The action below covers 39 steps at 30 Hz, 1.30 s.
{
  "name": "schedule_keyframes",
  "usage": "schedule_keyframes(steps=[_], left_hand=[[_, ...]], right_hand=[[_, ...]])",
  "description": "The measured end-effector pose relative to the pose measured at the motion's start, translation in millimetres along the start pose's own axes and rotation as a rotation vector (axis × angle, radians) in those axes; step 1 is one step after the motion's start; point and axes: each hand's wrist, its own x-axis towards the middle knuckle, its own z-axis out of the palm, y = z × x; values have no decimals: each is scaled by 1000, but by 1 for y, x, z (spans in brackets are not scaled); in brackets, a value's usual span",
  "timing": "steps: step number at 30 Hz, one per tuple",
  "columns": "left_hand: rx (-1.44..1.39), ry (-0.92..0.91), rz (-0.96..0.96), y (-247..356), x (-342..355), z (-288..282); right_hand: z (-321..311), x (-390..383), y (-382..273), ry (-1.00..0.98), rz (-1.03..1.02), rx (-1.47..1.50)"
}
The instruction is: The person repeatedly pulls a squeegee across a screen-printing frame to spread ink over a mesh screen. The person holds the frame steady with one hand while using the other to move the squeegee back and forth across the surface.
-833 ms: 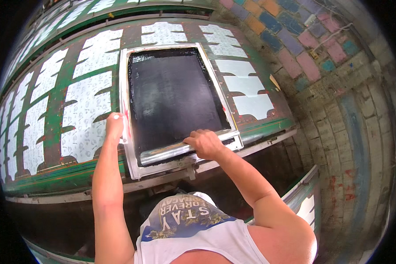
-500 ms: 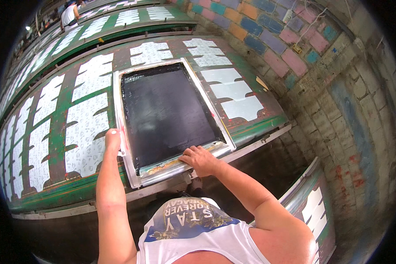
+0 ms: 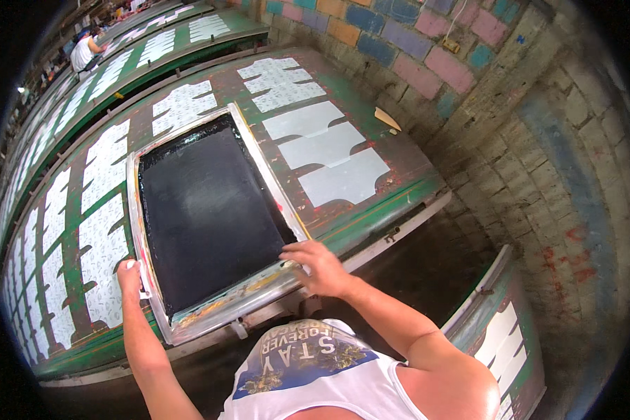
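Note:
A screen-printing frame (image 3: pixel 254 150) with a black-coated mesh (image 3: pixel 203 203) and pale, paint-stained metal edges lies on the green-and-brown table in the head view. My left hand (image 3: pixel 129 278) is closed on a white fitting at the frame's left side, near the front corner. My right hand (image 3: pixel 313 267) is at the near right corner, fingers apart and slightly bent over the front rail; whether they touch it I cannot tell. Printed white cut pieces (image 3: pixel 103 238) lie left of and behind the frame, and plain white pieces (image 3: pixel 329 157) to its right.
More long tables (image 3: pixel 129 59) with white pieces run behind, with a co-worker (image 3: pixel 84 52) in a white top at one. A painted block wall (image 3: pixel 406 38) stands along the back and right. Another table edge (image 3: pixel 477 297) is at my lower right. A thin tan scrap (image 3: pixel 386 119) lies at the far edge.
The view has shifted, so the frame and tables appear further left and the co-worker shows. My right hand has loosened from the front rail and moved toward its right end, fingers spreading.

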Motion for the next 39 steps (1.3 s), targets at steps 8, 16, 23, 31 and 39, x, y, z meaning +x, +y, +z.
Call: schedule_keyframes(steps=[8,16,23,31,39], left_hand=[[329,318,70,-30,-42,-8],[119,413,51,-46,-71,4],[30,483,71,-53,-72,18],[-103,450,26,-47,-83,23],[-207,380,-4,-16,-81,13]], right_hand=[[-38,-27,90,-40,753,345],[-21,-14,94,-108,947,741],[2,-9,79,-54,970,519],[12,-8,68,94,1051,534],[-37,10,43,167,933,527]])
